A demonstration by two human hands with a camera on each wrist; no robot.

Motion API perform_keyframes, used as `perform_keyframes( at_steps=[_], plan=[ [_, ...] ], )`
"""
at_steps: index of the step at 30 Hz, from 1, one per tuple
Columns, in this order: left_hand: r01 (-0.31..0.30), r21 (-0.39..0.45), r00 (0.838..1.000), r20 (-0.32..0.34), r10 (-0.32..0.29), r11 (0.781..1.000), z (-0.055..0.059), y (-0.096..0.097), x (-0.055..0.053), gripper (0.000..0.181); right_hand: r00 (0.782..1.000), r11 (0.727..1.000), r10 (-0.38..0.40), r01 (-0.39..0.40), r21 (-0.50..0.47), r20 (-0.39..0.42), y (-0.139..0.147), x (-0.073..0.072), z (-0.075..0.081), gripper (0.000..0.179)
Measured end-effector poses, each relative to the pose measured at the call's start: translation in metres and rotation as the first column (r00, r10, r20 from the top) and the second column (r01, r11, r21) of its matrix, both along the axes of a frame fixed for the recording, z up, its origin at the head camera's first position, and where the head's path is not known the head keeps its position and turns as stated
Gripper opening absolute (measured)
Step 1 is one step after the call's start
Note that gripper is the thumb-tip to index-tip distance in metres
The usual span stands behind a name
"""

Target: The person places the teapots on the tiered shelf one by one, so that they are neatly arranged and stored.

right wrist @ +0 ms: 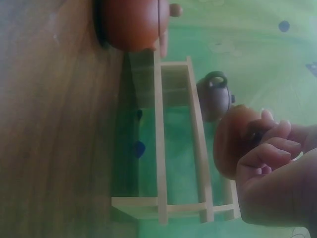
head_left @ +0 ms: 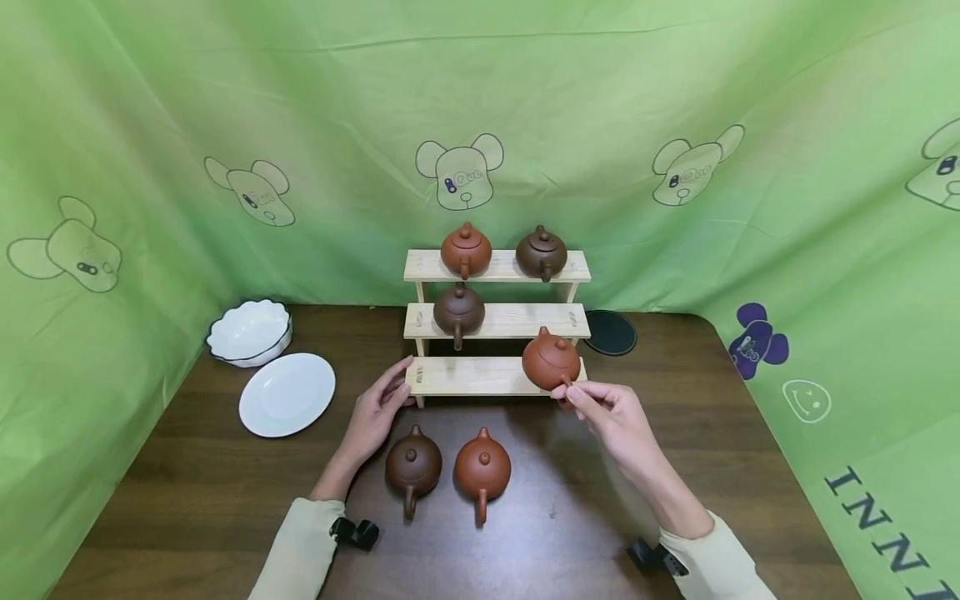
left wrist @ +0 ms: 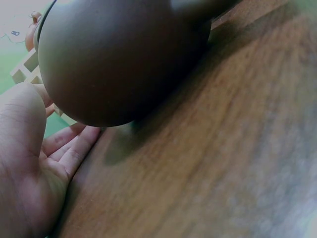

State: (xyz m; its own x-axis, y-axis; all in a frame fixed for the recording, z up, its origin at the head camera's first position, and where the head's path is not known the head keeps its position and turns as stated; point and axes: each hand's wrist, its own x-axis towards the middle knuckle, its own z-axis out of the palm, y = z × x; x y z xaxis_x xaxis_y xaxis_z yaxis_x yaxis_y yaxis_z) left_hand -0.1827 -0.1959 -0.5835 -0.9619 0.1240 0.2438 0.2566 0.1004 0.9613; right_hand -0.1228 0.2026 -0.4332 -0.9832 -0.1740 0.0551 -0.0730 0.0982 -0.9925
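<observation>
My right hand [head_left: 611, 412] pinches a reddish-brown teapot [head_left: 551, 360] by its handle, between thumb and fingers. In the head view that teapot overlaps the right end of the bottom step of a three-step wooden stand [head_left: 465, 377]; the right wrist view has it raised beside the stand. My left hand [head_left: 375, 412] touches the left end of the bottom step, fingers fairly straight. Close to it on the table sit a dark brown teapot [head_left: 413, 467] and another reddish teapot [head_left: 482, 471], handles toward me. The dark one hides part of the stand in the left wrist view.
A reddish teapot [head_left: 466, 250] and a dark teapot [head_left: 542, 252] occupy the top step; another dark teapot [head_left: 459, 310] is on the middle step's left. A white scalloped bowl [head_left: 251, 333] and white plate [head_left: 287, 395] lie left, a black round mat [head_left: 611, 332] behind right.
</observation>
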Motion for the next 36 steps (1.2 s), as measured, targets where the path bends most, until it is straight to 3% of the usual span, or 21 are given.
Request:
perform_keyframes(
  at_steps=[8, 15, 21, 27, 36],
  plan=[
    [-0.01, -0.017, 0.998, -0.065, 0.009, 1.0, 0.015, 0.005, 0.01, 0.048, 0.997, 0.998, -0.063, 0.063, -0.01, -0.036, -0.006, -0.01, 0.003, 0.028],
    [0.0, 0.008, 0.997, -0.075, 0.001, 1.0, 0.015, 0.005, 0.009, 0.048, 0.995, 0.996, -0.089, 0.088, -0.011, -0.042, -0.011, -0.024, 0.002, 0.028],
    [-0.007, 0.0, 0.999, -0.052, 0.007, 1.0, 0.014, 0.004, 0.008, 0.047, 0.99, 0.993, -0.121, 0.121, 0.005, -0.07, -0.02, -0.039, 0.001, 0.028],
    [-0.005, 0.016, 0.998, -0.07, 0.006, 1.0, 0.03, 0.011, 0.016, 0.047, 0.987, 0.99, -0.137, 0.139, 0.019, -0.088, -0.027, -0.052, -0.002, 0.026],
    [-0.024, -0.019, 1.0, -0.002, 0.024, 1.0, 0.037, 0.013, 0.018, 0.047, 0.984, 0.988, -0.148, 0.151, 0.024, -0.104, -0.034, -0.063, -0.003, 0.026]
  ],
)
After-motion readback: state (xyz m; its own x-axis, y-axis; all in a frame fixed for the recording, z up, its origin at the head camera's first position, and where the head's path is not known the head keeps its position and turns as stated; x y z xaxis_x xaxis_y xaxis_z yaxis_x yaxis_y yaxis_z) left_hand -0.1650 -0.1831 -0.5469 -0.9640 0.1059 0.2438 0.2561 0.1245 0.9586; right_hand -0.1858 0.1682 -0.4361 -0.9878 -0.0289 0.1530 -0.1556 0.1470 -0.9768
